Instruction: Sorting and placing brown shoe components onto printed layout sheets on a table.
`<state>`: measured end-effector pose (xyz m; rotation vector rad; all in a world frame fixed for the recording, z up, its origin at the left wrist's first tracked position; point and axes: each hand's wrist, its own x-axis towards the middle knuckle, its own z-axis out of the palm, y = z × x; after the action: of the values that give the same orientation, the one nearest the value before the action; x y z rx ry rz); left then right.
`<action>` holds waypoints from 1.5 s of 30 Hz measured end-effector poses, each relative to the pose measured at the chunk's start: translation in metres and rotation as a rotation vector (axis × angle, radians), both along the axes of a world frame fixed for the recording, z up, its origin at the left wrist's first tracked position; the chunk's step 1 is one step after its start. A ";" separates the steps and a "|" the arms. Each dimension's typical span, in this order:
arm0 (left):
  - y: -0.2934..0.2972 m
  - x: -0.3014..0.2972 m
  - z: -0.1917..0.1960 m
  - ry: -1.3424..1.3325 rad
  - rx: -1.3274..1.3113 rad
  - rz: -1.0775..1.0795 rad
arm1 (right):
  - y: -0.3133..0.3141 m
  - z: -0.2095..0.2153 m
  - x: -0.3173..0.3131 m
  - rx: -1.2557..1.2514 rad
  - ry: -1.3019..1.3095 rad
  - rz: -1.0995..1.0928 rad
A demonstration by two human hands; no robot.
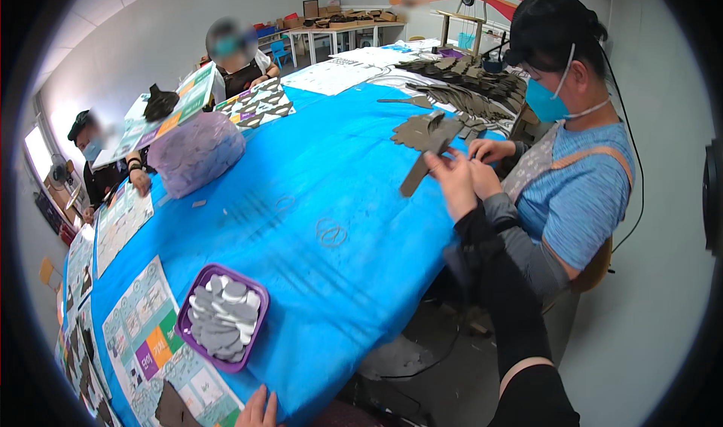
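Observation:
My right arm (501, 291), in a black sleeve, reaches far across to the table's right side. There my right hand (455, 190) is closed on a flat dark grey-brown strip (415, 178), which slants down to the left over the blue cloth. A co-worker's two hands (488, 153) are close beside it. Behind the strip lies a small heap of ragged grey-brown sheet pieces (413, 132). My left hand (257, 410) rests on the near table edge, its fingers stretched out and holding nothing. Just beyond it stands a purple basket (256, 333) of grey and white oval pieces (223, 314).
A blue cloth (339, 171) covers the table. Printed sheets (154, 299) lie along its left side. A wrapped, pale purple block (197, 156) bears a tilted board (177, 114). Stacked dark pieces (467, 80) lie far right. A co-worker (584, 201) sits at right; two people sit across.

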<state>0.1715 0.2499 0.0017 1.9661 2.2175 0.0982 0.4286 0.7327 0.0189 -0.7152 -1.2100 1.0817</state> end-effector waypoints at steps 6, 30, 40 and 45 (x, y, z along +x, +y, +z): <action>0.004 0.003 -0.003 -0.044 -0.062 0.082 | 0.216 -0.094 0.078 -0.219 -0.391 -0.272; -0.006 -0.002 -0.011 -0.245 0.125 0.136 | -0.058 0.000 -0.449 -0.595 0.252 1.053; -0.022 -0.016 -0.024 -0.256 0.198 0.021 | -0.051 0.015 -0.461 -0.517 0.294 0.843; -0.036 -0.058 0.030 -0.422 0.381 -0.112 | -0.072 0.022 -0.395 -0.421 0.245 0.863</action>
<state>0.1138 0.2137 0.0320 2.0007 1.9109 0.8905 0.0333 0.6602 0.0408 -0.3308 -1.0957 2.1178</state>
